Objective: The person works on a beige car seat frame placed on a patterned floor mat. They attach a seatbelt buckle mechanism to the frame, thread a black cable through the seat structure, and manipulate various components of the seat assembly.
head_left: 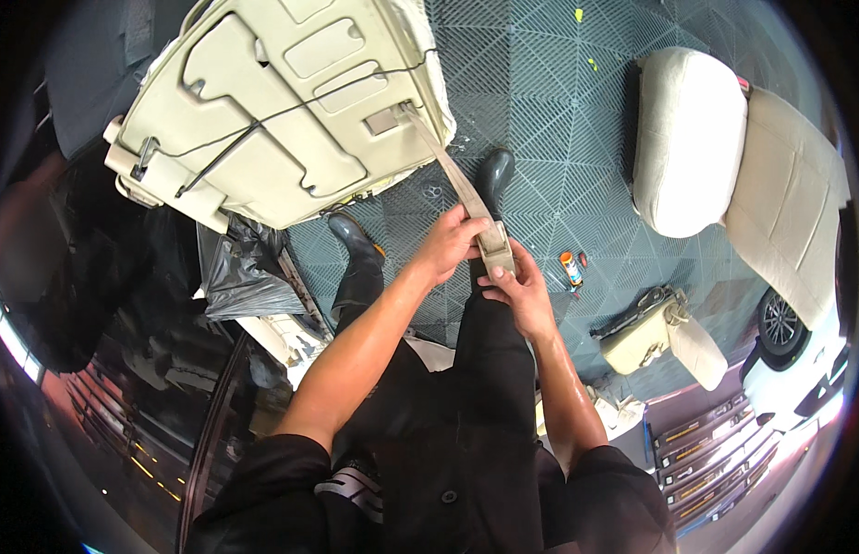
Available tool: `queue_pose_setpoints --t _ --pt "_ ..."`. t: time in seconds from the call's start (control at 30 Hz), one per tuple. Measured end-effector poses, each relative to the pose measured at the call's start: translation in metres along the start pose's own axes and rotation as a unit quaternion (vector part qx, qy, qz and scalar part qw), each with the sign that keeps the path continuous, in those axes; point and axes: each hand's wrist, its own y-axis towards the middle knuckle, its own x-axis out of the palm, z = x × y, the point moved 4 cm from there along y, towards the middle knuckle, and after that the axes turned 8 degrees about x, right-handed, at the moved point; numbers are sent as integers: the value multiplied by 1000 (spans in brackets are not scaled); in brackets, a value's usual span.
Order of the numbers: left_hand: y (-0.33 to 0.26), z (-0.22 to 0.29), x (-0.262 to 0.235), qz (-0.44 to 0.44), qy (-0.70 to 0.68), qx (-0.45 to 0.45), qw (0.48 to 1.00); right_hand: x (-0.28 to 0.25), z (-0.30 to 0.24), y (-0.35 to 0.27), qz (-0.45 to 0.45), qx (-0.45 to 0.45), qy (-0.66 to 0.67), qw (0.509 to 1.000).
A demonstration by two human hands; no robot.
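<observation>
Both hands clamp the beige buckle [495, 242] near frame centre: left hand [451, 242] pinches its upper edge, right hand [514, 284] supports it from below, apparently to keep the attached strap [453, 171] taut. The flat tan strap runs diagonally to the upturned seat shell [272, 102] at upper left, a cream moulded panel crossed by black wire. Loose cushions [693, 138] lie at right on the tiled floor [550, 120].

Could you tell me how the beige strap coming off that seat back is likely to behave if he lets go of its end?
The strap looks like flat woven webbing, so it would probably go limp and drop. It runs taut only because the left hand and right hand pull on its end piece. Anchored at the seat back, it would likely hang there rather than fall free.
</observation>
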Motion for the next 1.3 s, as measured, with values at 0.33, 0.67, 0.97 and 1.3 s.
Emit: queue_pose_setpoints --t 0.33,0.67,0.97,1.3 --pt "20 11 -34 66 -85 0 994 -1 3 19 3 -47 -138 989" --pt "1 26 -54 73 -130 66 987 17 -10 33 -62 -67 -207 974" --pt "-37 43 -45 105 -35 104 988 62 -36 4 -83 -143 -310 936" --pt "-53 -7 -28 80 -10 28 996 34 -18 33 9 -141 -363 921"
